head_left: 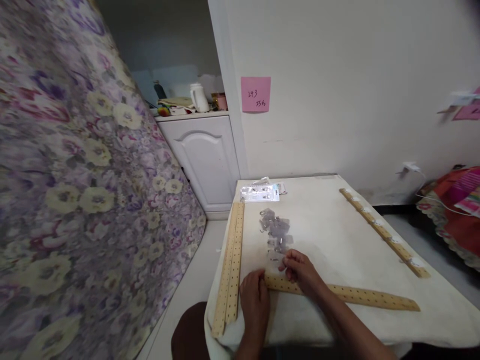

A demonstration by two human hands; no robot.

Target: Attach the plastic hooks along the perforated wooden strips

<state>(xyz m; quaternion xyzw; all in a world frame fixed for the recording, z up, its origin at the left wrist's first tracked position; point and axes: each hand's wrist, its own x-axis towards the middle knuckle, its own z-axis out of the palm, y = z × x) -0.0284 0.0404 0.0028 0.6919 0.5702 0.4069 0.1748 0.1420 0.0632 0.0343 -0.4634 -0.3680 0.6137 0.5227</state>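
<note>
My left hand (255, 292) is closed on the left end of a pale wooden strip with rows of holes (360, 295), which lies across the near part of the table. Over that strip, my right hand (298, 267) pinches at the edge of a clear adhesive hook (275, 257); its fingers partly hide the grip. Just beyond is a loose pile of similar clear hooks (277, 227) with small metal parts. Two more perforated wooden strips (232, 265) lie side by side, left of my left hand.
Clear packaging (259, 193) lies at the table's far left. Along the right side, another wooden strip (386, 232) carries several clear, roundish pieces. A white cloth (311, 210) covers the table, with a wall behind and a floral curtain (93, 200) at left.
</note>
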